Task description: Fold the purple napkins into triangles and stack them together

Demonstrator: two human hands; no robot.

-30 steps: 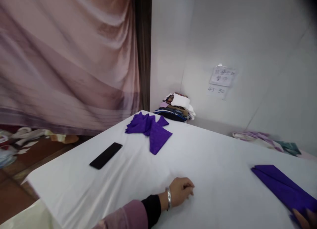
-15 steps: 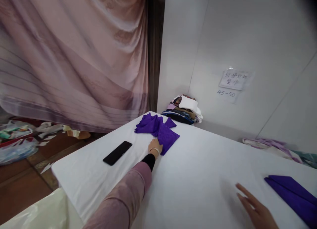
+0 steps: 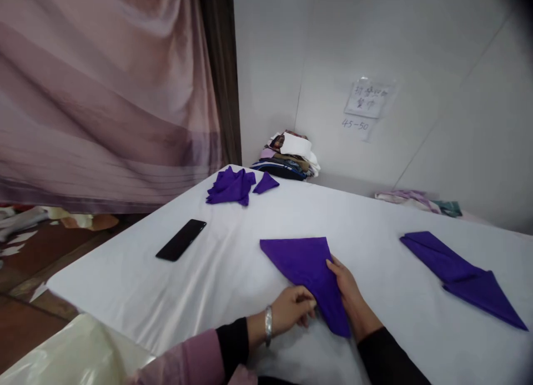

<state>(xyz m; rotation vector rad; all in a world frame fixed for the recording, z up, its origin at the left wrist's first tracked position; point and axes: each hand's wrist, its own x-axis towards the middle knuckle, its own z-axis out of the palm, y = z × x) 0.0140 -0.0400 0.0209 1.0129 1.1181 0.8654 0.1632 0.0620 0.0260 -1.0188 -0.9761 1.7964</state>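
Left hand (image 3: 291, 308) and right hand (image 3: 348, 288) are now gripping purple cloth (image 3: 302, 257), off bench's (image 3: 233, 252) far-corner pile (image 3: 231, 186); handling is starting.

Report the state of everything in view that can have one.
Pointed purple cloth: held in the right hand
Left hand: fingers curled at that cloth's edge
Purple cloth heap: crumpled
Small purple triangular cloth: lying loose
Long purple cloth, right: folded, lying down
Black rectangular phone: lying flat, dark
Multicoloured fabric pile: stacked loosely
Pink curtain: hanging in folds
White tablecloth: creased
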